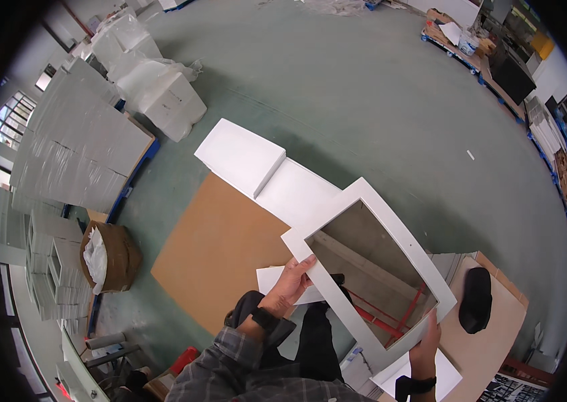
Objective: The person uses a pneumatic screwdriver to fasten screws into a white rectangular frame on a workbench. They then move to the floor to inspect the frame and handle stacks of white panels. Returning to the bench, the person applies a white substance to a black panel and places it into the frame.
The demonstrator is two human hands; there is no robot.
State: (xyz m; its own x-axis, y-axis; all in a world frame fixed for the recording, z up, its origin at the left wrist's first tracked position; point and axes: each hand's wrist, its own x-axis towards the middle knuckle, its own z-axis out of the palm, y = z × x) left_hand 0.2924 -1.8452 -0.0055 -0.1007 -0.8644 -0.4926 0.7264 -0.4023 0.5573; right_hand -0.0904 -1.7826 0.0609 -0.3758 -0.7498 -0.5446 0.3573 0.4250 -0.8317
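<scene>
White around its rectangular window, the frame [405, 240] sits tilted in front of the person, the left grip [290, 284] pinching its left border and the right grip [425, 336] clasping its lower right side. Taking hold looks done; it seems not yet set down, and what work is left does not show. Beyond lies a white panel [243, 155], leftward a brown board [220, 238], rightward a black pouch [475, 301] on cardboard [502, 321].

I can't make out any readable text from here. Down at four o'clock, a black-and-white panel [510, 390] carries marks too small to tell as writing or pattern; toward two o'clock, the white bucket [469, 44] shows coloured marking, just as illegible to me.
</scene>
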